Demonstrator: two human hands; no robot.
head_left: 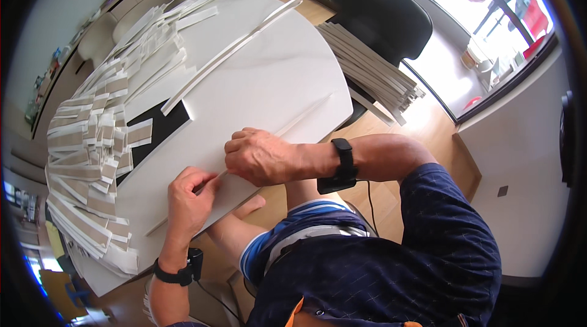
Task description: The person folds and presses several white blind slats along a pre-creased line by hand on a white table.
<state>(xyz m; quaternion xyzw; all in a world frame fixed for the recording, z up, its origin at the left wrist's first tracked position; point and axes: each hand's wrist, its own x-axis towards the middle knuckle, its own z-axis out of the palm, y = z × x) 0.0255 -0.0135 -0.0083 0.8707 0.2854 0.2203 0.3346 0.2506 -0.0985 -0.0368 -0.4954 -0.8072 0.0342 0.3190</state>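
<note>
A long, thin white strip [299, 120] runs slantwise over the near part of the white table [293, 58]. My left hand [191, 195] is closed in a pinch on it, thumb against the fingers. Close beside it, my right hand [260, 157] is closed over the same strip with the knuckles up, and its fingertips are mostly hidden. One end of the strip shows past my left hand, near the table's front edge. Further off lies another long white strip [229, 57], apart from both hands.
Flat white-and-beige strips [92, 137] lie heaped along the table's left side, partly over a black panel [164, 130]. On a black chair [382, 12] at the far right rests a bundle of long strips [370, 70]. Cables hang from the bands on both my wrists.
</note>
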